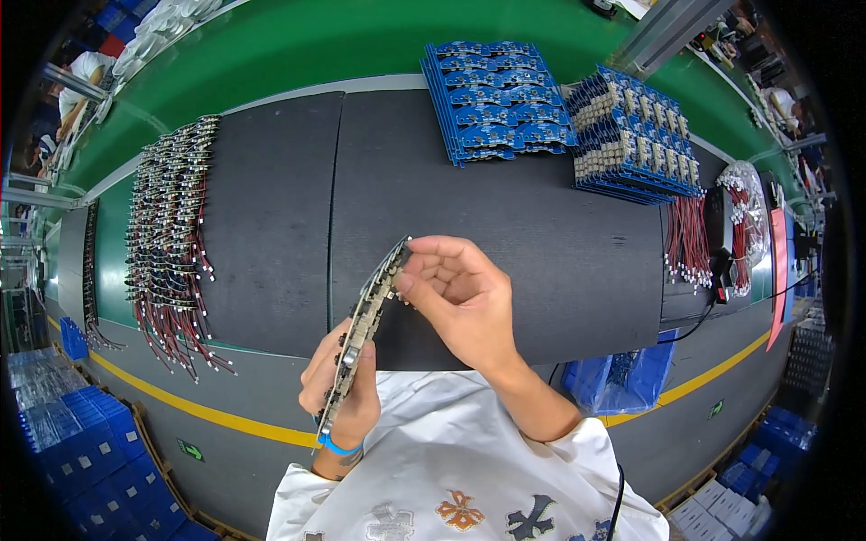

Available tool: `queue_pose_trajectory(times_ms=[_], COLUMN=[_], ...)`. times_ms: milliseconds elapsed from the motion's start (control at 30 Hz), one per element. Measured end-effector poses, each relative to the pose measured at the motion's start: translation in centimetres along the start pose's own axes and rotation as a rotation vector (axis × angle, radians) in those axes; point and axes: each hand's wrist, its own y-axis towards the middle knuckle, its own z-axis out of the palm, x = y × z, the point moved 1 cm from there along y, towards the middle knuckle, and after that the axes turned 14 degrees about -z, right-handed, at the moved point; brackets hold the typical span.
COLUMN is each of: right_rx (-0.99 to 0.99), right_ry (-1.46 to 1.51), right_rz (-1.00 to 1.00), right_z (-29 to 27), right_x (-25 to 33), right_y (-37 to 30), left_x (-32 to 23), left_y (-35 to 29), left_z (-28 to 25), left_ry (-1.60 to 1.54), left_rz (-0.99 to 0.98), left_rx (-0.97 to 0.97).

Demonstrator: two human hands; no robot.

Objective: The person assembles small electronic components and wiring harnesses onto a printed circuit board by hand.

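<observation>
Left hand (341,388) grips thin circuit-board strip (365,325) edge-on; right hand (460,293) pinches it.

My left hand (347,388) grips the lower end of a long circuit board strip (365,329), held edge-on and tilted above the dark tabletop (505,225). My right hand (460,298) pinches its upper end, fingers (424,261) curled over it. Blue board stacks (496,99) lie at the far edge, and red-wired assemblies (171,234) to my left.
</observation>
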Motion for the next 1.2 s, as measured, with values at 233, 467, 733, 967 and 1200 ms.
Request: queue_pose_trajectory(times_ms=[233, 467, 733, 967, 1200], right_rx=[0.008, 0.038, 0.035, 0.007, 0.046], right_ry=[0.044, -0.107, -0.038, -0.083, 0.096], right_rz=[0.046, -0.036, -0.036, -0.077, 0.005], right_z=[0.4, 0.2, 0.3, 0.4, 0.7], right_x=[0.3, 0.5, 0.4, 0.8, 1.7], right_y=[0.2, 0.2, 0.7, 0.5, 0.5], left_x=[0.5, 0.5, 0.6, 0.4, -0.3], left_y=[-0.3, -0.1, 0.0, 0.2, 0.5], left_z=[0.2, 0.3, 0.3, 0.4, 0.4], left_ry=[-0.083, -0.058, -0.107, -0.127, -0.069], left_rz=[0.051, 0.091, 0.095, 0.085, 0.082], left_rx=[-0.02, 0.003, -0.015, -0.033, 0.059])
